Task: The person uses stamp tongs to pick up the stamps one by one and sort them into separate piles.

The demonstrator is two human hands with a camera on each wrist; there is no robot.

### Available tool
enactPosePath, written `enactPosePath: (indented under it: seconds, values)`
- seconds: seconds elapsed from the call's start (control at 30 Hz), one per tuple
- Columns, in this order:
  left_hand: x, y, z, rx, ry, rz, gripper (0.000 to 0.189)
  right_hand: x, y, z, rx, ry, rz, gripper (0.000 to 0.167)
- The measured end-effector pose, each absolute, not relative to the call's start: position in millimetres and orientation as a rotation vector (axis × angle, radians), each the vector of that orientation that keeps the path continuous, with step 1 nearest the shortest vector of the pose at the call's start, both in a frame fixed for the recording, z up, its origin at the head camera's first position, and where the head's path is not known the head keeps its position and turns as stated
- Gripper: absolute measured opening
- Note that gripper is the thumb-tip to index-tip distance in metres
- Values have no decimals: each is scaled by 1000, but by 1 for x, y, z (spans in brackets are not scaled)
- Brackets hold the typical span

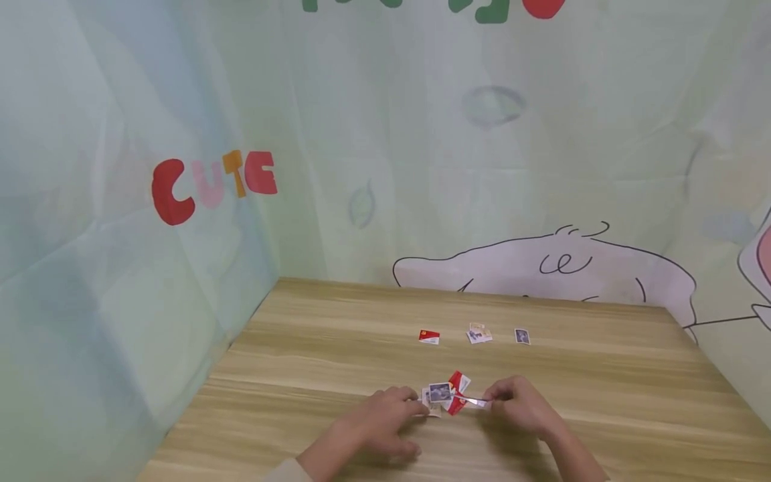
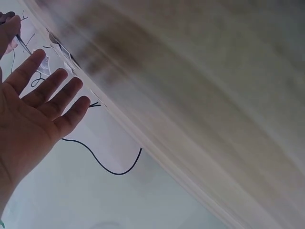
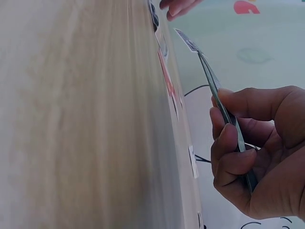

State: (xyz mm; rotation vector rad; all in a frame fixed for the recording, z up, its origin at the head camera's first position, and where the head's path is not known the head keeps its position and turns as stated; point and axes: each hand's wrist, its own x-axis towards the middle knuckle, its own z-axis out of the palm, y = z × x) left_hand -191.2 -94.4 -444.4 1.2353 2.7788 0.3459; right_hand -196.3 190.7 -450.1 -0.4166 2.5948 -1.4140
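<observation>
The right hand (image 1: 523, 407) pinched slim silver metal tweezers (image 1: 474, 399), whose long axis ran leftward to a small, dark-grey, white-bordered paper rectangle (image 1: 440, 392) raised at their tips above the wooden worktop (image 1: 271, 381); the left hand (image 1: 382, 422) (nearer that paper) spread its fingers, unclenched.

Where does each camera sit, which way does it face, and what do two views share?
Head: on the person's head, facing forward and down at the tabletop and fabric backdrop; left hand and right hand show.
Left wrist: on that wrist, looking past the left hand's palm side, tabletop slanting across.
Right wrist: on that wrist, looking along the right hand gripping tweezers; left fingertips show at top.
Shared: head and right wrist show the tweezers holding a small picture card.
</observation>
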Motion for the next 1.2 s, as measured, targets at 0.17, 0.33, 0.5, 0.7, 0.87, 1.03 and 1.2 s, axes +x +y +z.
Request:
enactPosePath:
  seconds: [0.17, 0.33, 0.5, 0.7, 0.87, 1.03, 1.2]
  values:
    - [-193, -90, -443, 1186, 2766, 345, 53, -197, 199, -451, -380, 2612, -1412, 13]
    - [-196, -86, -442, 1207, 2763, 325, 53, -198, 207, -453, -391, 2619, -1422, 13]
    - [-200, -82, -444, 1256, 2765, 319, 53, -198, 215, -452, -352, 2633, -1428, 13]
    - [-206, -78, -446, 1307, 2775, 318, 53, -199, 225, -451, -295, 2632, -1428, 15]
    - [-209, -72, -448, 1288, 2774, 315, 53, -201, 234, -451, -234, 2625, -1444, 17]
    - [-210, -67, -447, 1215, 2765, 306, 54, -202, 240, -451, -213, 2613, -1469, 18]
    - [-211, -63, -447, 1193, 2763, 303, 55, -203, 245, -453, -197, 2622, -1479, 19]
